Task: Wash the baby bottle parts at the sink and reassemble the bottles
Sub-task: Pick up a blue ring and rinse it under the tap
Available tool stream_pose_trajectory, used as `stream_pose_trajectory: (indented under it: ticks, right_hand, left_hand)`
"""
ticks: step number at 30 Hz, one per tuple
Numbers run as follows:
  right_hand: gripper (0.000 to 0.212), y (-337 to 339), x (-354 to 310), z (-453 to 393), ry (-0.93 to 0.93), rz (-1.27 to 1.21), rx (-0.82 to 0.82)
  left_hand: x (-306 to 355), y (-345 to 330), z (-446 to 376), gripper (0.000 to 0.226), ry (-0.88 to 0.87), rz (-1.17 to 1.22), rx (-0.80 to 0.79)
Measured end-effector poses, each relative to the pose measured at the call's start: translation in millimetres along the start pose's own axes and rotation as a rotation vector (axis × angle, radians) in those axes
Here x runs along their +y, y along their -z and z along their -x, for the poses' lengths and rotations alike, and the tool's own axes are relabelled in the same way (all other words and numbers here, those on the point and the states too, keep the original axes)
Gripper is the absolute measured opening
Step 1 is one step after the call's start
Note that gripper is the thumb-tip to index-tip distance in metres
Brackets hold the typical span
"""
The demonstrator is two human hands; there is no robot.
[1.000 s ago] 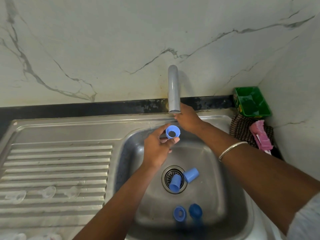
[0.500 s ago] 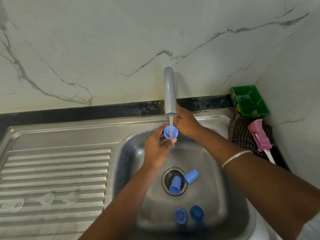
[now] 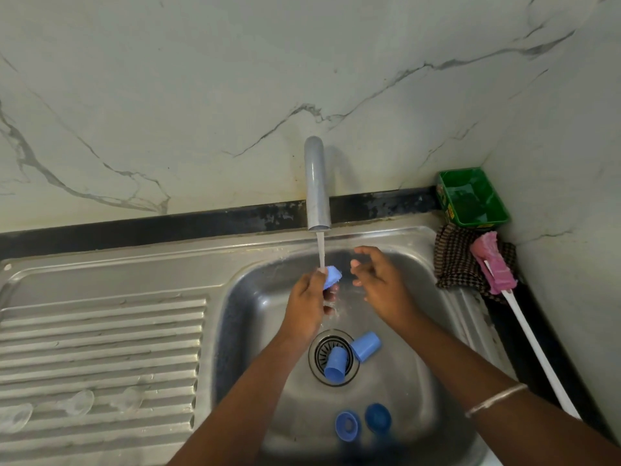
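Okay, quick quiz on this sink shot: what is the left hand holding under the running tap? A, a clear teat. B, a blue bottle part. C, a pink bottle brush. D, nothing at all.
B: the left hand grips a blue bottle part right where the stream from the tap lands, while the pink bottle brush lies at the right of the sink.

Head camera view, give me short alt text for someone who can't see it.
A left hand holds a blue bottle part under the running tap, the right hand open beside it. Four more blue parts lie in the steel sink.
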State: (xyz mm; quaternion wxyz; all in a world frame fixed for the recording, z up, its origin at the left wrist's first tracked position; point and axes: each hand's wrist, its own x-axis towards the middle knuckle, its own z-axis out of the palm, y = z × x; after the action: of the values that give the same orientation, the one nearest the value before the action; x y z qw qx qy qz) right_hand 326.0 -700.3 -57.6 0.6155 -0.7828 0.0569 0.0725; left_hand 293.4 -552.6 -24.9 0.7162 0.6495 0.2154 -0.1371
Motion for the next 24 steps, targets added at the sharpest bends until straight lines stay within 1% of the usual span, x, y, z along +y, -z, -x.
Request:
stream_pose_trajectory:
  ticks: [2,4,5,9,12,14,17,19,22,24]
  right_hand:
    - [0.021,-1,0,2,0.006,0.003,-0.007]
    - [0.022,-2,-1,1,0.024,0.023,-0.015]
    - [0.021,-2,-3,-1,0.027,0.034,-0.021]
    - [0.02,-6,-12,-9,-0.008,0.025,-0.039]
    - [0.02,-7,-17,-14,-0.009,0.045,-0.056]
    - [0.018,-7,-20,-16,0.016,0.065,-0.055]
    - [0.018,-7,-22,-18,0.012,0.056,-0.056]
    - [0.017,-9,-23,-19,0.008,0.068,-0.054]
    - [0.016,-13,-26,-20,0.021,0.131,-0.062]
    - [0.019,-18,-33,-23,0.056,0.216,-0.04]
  left_hand:
    - [6,-4,-1,0.033,0.151,0.164,0.014]
    - [15,-5,-3,0.027,0.333,0.402,-0.003]
    - [17,-4,-5,0.026,0.396,0.485,-0.016]
    - [23,-6,-7,0.03,0.492,0.653,-0.005]
    - [28,-6,-9,0.034,0.483,0.696,0.066]
    - [31,-7,-11,0.031,0.455,0.64,0.096]
    - [33,-11,-9,0.029,0.47,0.502,0.044]
    - [32,-13,-7,0.03,0.502,0.533,0.012]
    - [27,-8,-10,0.033,0.567,0.643,0.014]
    - [22,-3,-10,0.034,0.61,0.624,0.014]
